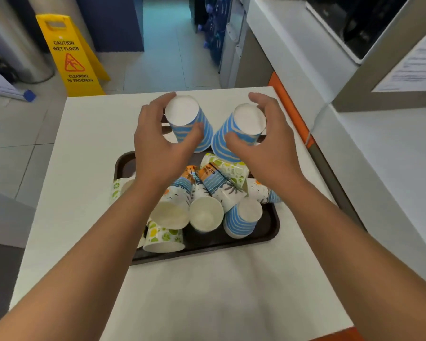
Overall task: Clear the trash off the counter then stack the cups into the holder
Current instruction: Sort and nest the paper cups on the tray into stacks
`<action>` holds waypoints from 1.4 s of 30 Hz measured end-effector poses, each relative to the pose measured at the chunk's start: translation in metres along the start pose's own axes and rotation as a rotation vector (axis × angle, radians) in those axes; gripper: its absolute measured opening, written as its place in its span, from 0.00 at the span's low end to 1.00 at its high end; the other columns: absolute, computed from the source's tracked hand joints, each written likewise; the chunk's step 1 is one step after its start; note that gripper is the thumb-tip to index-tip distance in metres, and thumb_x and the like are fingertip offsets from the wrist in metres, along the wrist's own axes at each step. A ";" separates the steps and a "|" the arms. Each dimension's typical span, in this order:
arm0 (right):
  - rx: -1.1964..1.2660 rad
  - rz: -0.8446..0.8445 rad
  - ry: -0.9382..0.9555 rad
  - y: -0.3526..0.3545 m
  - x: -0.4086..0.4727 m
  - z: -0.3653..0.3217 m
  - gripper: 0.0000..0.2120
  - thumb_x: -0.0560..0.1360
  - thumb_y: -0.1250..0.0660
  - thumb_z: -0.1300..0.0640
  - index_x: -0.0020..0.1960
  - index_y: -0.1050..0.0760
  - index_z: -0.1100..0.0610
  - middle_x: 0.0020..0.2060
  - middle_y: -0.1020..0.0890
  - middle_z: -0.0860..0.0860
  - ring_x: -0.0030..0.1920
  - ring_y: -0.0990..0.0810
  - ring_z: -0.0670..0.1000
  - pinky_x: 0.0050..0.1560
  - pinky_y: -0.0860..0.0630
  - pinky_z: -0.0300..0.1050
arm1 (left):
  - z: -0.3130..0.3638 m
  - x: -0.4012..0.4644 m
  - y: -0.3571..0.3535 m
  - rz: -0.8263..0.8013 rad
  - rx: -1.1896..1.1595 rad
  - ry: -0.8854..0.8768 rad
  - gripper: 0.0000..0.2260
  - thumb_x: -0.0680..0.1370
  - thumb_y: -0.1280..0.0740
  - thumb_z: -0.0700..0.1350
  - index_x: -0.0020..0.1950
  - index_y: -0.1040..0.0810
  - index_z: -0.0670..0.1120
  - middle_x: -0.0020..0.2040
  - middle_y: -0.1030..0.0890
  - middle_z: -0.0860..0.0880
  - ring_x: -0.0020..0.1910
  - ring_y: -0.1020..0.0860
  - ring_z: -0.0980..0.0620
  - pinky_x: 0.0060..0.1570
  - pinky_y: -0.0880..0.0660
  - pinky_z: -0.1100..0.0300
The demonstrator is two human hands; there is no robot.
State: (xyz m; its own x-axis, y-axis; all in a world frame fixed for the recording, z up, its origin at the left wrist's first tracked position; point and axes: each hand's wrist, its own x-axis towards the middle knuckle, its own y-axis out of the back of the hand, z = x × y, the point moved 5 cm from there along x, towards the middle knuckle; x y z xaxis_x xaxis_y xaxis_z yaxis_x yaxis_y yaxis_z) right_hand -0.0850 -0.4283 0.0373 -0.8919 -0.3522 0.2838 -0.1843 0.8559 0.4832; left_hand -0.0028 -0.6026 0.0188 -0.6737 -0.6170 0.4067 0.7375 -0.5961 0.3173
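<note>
The white counter (89,168) ends in a straight far edge with tiled floor beyond it, where a yellow wet-floor sign (71,55) stands. Its right edge runs beside an orange strip (290,112); its left side and the near stretch in front of the person lie bare. A dark tray (268,230) sits at the middle of the counter, its near rim parallel to the near edge, and paper cups (207,212) are heaped on it, most lying on their sides.

Both forearms reach forward over the tray. The left hand (158,148) curls round a blue striped cup (190,121), thumb on its near side and fingers round its far side, base turned toward the camera. The right hand (273,146) grips a second striped cup (241,129) the same way. The two cups tilt toward each other and seem to touch at their lower rims, though the thumbs hide part of the contact.
</note>
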 end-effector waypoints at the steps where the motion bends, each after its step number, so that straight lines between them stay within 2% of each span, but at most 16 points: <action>1: 0.014 0.016 -0.004 0.011 -0.007 0.003 0.28 0.67 0.27 0.51 0.65 0.32 0.49 0.59 0.25 0.45 0.58 0.25 0.44 0.59 0.24 0.47 | 0.010 -0.005 -0.004 0.001 -0.006 -0.018 0.25 0.71 0.26 0.50 0.66 0.27 0.47 0.59 0.25 0.49 0.55 0.24 0.57 0.52 0.24 0.65; 3: 0.012 0.011 -0.027 0.029 -0.021 0.012 0.26 0.66 0.27 0.50 0.62 0.30 0.50 0.55 0.23 0.44 0.55 0.23 0.45 0.55 0.23 0.48 | 0.027 -0.015 -0.011 -0.008 -0.011 -0.059 0.25 0.71 0.27 0.49 0.67 0.27 0.46 0.59 0.25 0.48 0.55 0.24 0.57 0.52 0.25 0.65; 8: 0.014 -0.129 -0.098 0.039 -0.067 0.051 0.22 0.65 0.24 0.54 0.56 0.29 0.47 0.49 0.21 0.42 0.50 0.22 0.39 0.49 0.25 0.36 | 0.051 -0.040 -0.030 -0.066 -0.066 -0.094 0.24 0.72 0.29 0.49 0.67 0.28 0.48 0.58 0.26 0.53 0.55 0.23 0.56 0.51 0.22 0.58; 11: 0.030 -0.227 -0.137 0.026 -0.086 0.077 0.23 0.65 0.23 0.54 0.56 0.28 0.48 0.51 0.21 0.45 0.51 0.22 0.42 0.51 0.23 0.42 | 0.052 -0.059 -0.043 -0.160 -0.082 -0.123 0.25 0.72 0.29 0.49 0.68 0.28 0.47 0.58 0.25 0.51 0.55 0.23 0.55 0.52 0.22 0.55; 14: 0.055 -0.344 -0.163 0.012 -0.097 0.095 0.24 0.66 0.24 0.53 0.59 0.28 0.48 0.52 0.20 0.44 0.52 0.20 0.42 0.52 0.21 0.47 | 0.043 -0.078 -0.053 -0.251 -0.084 -0.104 0.26 0.72 0.29 0.51 0.69 0.29 0.48 0.58 0.24 0.49 0.57 0.23 0.53 0.54 0.23 0.50; 17: 0.084 -0.378 -0.185 0.005 -0.105 0.108 0.25 0.66 0.23 0.55 0.60 0.29 0.47 0.52 0.19 0.41 0.52 0.20 0.39 0.51 0.22 0.41 | 0.033 -0.096 -0.059 -0.307 -0.027 -0.109 0.27 0.72 0.28 0.50 0.69 0.29 0.46 0.59 0.23 0.50 0.58 0.24 0.56 0.55 0.26 0.60; 21: 0.109 -0.336 -0.247 0.004 -0.109 0.126 0.29 0.63 0.20 0.54 0.60 0.27 0.49 0.52 0.19 0.45 0.52 0.19 0.43 0.49 0.21 0.42 | 0.017 -0.117 -0.065 -0.394 0.010 -0.075 0.27 0.70 0.27 0.49 0.67 0.29 0.45 0.59 0.24 0.53 0.59 0.25 0.61 0.56 0.30 0.69; 25: 0.107 -0.360 -0.284 0.005 -0.111 0.135 0.30 0.61 0.18 0.55 0.59 0.28 0.48 0.53 0.20 0.44 0.52 0.20 0.41 0.51 0.20 0.41 | 0.001 -0.125 -0.068 -0.440 0.082 -0.051 0.26 0.70 0.26 0.51 0.65 0.28 0.47 0.58 0.24 0.52 0.57 0.24 0.56 0.51 0.27 0.64; 28: 0.104 -0.390 -0.301 0.005 -0.110 0.141 0.34 0.61 0.18 0.56 0.62 0.29 0.51 0.54 0.21 0.45 0.52 0.19 0.42 0.51 0.19 0.43 | -0.002 -0.126 -0.074 -0.469 0.139 -0.072 0.27 0.70 0.26 0.52 0.66 0.27 0.47 0.58 0.24 0.52 0.57 0.25 0.54 0.52 0.26 0.63; 31: 0.075 -0.429 -0.310 0.005 -0.110 0.141 0.41 0.60 0.18 0.54 0.68 0.33 0.52 0.57 0.25 0.45 0.51 0.21 0.41 0.46 0.22 0.33 | -0.003 -0.125 -0.081 -0.517 0.188 -0.089 0.29 0.69 0.25 0.53 0.68 0.27 0.49 0.55 0.26 0.52 0.55 0.27 0.56 0.52 0.28 0.64; 34: -0.013 -0.441 -0.250 0.009 -0.109 0.138 0.38 0.58 0.18 0.51 0.64 0.30 0.48 0.56 0.27 0.44 0.51 0.24 0.37 0.43 0.28 0.25 | -0.003 -0.125 -0.089 -0.576 0.245 -0.105 0.31 0.69 0.26 0.55 0.70 0.28 0.50 0.52 0.29 0.54 0.55 0.29 0.57 0.53 0.31 0.65; 37: -0.084 -0.419 -0.211 0.014 -0.106 0.137 0.34 0.60 0.20 0.49 0.63 0.28 0.48 0.54 0.25 0.43 0.52 0.25 0.39 0.46 0.31 0.27 | -0.006 -0.127 -0.099 -0.664 0.314 -0.072 0.32 0.69 0.26 0.58 0.71 0.30 0.50 0.52 0.29 0.53 0.57 0.29 0.54 0.53 0.33 0.66; 40: -0.121 -0.462 -0.199 0.014 -0.103 0.136 0.29 0.63 0.21 0.53 0.62 0.26 0.51 0.53 0.24 0.45 0.51 0.26 0.41 0.47 0.32 0.26 | -0.013 -0.131 -0.104 -0.696 0.378 -0.015 0.33 0.69 0.26 0.58 0.71 0.31 0.50 0.58 0.26 0.50 0.59 0.28 0.52 0.53 0.36 0.66; 42: -0.116 -0.508 -0.195 0.013 -0.103 0.138 0.30 0.64 0.21 0.53 0.63 0.27 0.50 0.54 0.24 0.45 0.50 0.26 0.39 0.47 0.31 0.27 | -0.015 -0.131 -0.107 -0.708 0.406 0.008 0.34 0.69 0.26 0.59 0.72 0.32 0.50 0.62 0.25 0.49 0.62 0.29 0.50 0.56 0.34 0.63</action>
State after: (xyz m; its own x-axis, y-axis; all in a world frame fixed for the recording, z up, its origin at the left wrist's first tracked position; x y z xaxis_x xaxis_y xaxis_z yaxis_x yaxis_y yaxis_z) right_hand -0.0525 -0.3285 -0.0995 -0.7648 -0.6236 -0.1620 -0.5741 0.5455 0.6106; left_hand 0.0062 -0.4658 -0.0808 -0.9856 -0.1686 -0.0119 0.0957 -0.6147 0.7829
